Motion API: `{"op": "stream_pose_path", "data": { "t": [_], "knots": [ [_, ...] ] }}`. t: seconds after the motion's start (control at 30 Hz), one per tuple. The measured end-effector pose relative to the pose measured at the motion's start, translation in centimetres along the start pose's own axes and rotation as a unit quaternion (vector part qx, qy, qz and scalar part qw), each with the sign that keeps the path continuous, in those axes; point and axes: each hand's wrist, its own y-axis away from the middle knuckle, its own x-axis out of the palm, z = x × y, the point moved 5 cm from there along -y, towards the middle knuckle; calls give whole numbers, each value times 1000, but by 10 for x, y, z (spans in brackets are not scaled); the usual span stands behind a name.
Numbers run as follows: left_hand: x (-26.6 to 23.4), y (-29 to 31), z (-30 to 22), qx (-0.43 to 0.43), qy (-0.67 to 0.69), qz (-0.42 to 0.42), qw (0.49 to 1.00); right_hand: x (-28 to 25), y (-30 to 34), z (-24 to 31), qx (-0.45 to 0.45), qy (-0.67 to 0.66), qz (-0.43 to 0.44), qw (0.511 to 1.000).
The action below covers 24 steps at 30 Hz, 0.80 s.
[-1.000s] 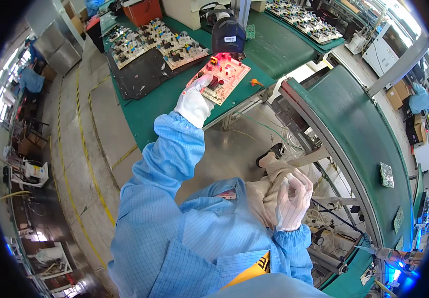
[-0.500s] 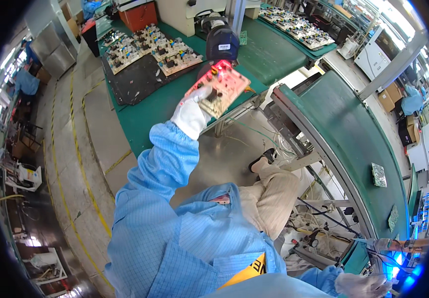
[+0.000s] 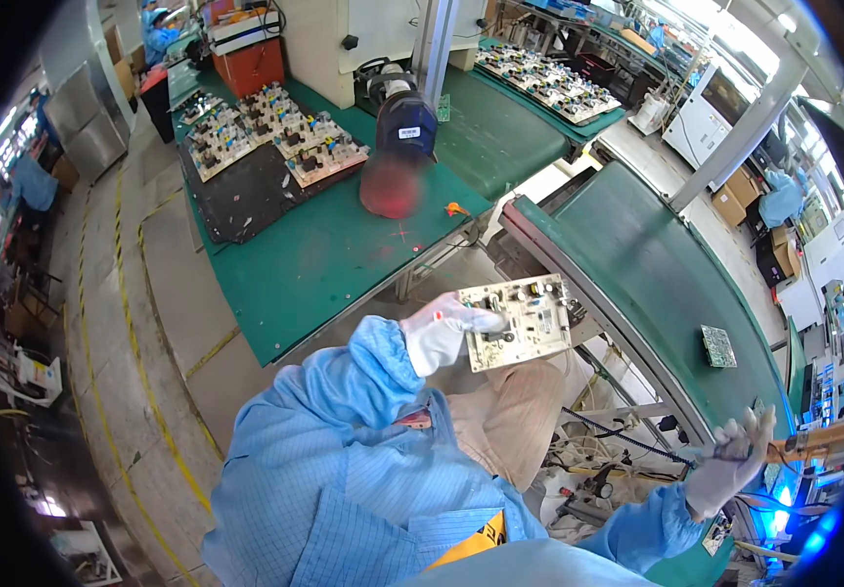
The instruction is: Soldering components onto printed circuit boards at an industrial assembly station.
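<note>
My left hand [image 3: 437, 333], in a white glove, grips the left edge of a beige circuit board [image 3: 534, 338], thumb on the component side. The board is held over my lap, between the green bench and the curved conveyor. My right hand [image 3: 730, 465], also gloved, reaches over the lower right end of the green conveyor belt [image 3: 637, 254], its fingers apart. A smaller green circuit board [image 3: 718, 346] lies on that belt beyond my right hand. Just behind the fingers, another board is mostly covered.
A dark blue scanner [image 3: 405, 127] stands on the green bench [image 3: 275, 293], casting red light. Left of it, several populated boards [image 3: 319, 152] rest on a black mat [image 3: 236, 196]. A metal post [image 3: 434, 49] rises behind. More boards [image 3: 549, 83] lie at the far side.
My left hand has brought the circuit board from under the scanner toward me and to the right. My right hand has risen toward the conveyor, fingers spreading. The whole view has shifted slightly.
</note>
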Motion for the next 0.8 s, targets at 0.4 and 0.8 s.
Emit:
{"op": "stream_pose_path", "data": {
  "t": [0.4,0.8],
  "knots": [
    [40,-32,57,-37,44,93,994,80,2,10,-3,-182,-27,983],
    [97,-47,48,-78,-157,137,975,131,-7,1,135,-403,3,905]
  ]
}}
